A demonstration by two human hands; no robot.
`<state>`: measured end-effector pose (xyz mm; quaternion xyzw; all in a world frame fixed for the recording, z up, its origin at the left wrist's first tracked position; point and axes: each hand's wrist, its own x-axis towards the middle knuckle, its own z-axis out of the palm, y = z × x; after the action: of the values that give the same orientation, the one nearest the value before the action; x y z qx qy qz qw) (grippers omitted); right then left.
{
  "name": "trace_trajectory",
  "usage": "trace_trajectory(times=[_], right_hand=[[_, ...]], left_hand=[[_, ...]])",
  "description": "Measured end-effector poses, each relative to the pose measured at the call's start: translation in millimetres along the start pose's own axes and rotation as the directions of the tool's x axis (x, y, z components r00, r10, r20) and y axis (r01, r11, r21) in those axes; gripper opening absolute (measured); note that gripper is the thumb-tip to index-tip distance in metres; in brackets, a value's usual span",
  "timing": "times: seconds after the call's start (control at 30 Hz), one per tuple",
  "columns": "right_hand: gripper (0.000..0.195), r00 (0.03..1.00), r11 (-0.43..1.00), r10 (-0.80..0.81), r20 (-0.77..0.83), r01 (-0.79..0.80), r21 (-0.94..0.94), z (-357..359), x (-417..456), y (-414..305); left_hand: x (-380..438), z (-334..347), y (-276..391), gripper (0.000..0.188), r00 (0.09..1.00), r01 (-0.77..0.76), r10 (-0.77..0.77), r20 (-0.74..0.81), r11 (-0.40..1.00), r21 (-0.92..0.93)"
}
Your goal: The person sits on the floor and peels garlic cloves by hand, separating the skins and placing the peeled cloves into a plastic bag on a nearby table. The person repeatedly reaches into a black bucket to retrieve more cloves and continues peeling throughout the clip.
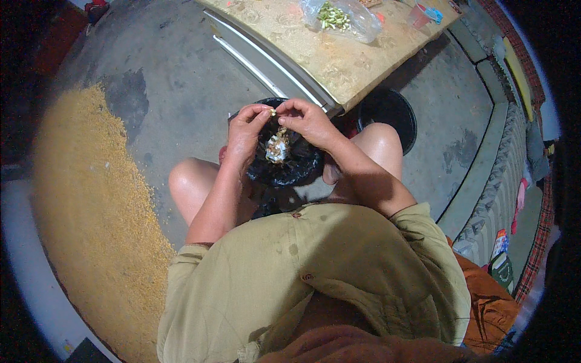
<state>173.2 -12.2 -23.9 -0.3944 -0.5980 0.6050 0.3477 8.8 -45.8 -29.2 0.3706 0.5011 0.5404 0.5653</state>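
Observation:
My left hand (pixel 247 129) and my right hand (pixel 308 121) meet over a bin lined with a black plastic bag (pixel 290 174). Between their fingertips is a small pale green-white piece (pixel 272 112), too small to name surely. My left hand pinches it, and the right fingertips are at its other side. Brown and whitish scraps (pixel 277 147) lie inside the lined bin, below the hands. On the table beyond, a clear plastic bag (pixel 363 29) holds many pale green and white pieces (pixel 333 17).
The patterned tabletop (pixel 290 41) has its corner just beyond my hands. A pink cup (pixel 418 17) with a blue item stands there. A black bucket (pixel 395 118) is beyond my right knee. Yellow grain (pixel 95 190) covers the floor at left; a couch (pixel 488 181) is at right.

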Motion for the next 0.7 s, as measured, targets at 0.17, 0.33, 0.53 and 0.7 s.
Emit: trace_trajectory(times=[0.17,0.33,0.53,0.7], right_hand=[[0.016,0.992,0.992,-0.101,-0.07,0.106,0.075,5.5,-1.9,-5.1],[0.013,0.986,0.992,-0.126,-0.11,0.122,-0.041,5.9,-2.3,-2.7],[0.011,0.987,0.996,-0.081,-0.142,0.083,0.011,4.4,-5.0,-9.3],[0.01,0.984,0.998,-0.061,-0.166,0.064,0.011,2.4,-4.4,-4.0]], left_hand=[[3.0,-1.0,-8.1,0.011,0.999,0.001,-0.002,0.038,0.999,0.035],[0.4,4.0,-6.8,0.012,0.999,-0.038,0.038,0.004,0.991,0.126],[-4.4,9.8,4.2,0.013,0.997,-0.076,0.073,0.037,0.992,0.105],[-3.3,7.2,1.2,0.014,0.986,-0.164,0.158,0.043,0.961,0.224]])
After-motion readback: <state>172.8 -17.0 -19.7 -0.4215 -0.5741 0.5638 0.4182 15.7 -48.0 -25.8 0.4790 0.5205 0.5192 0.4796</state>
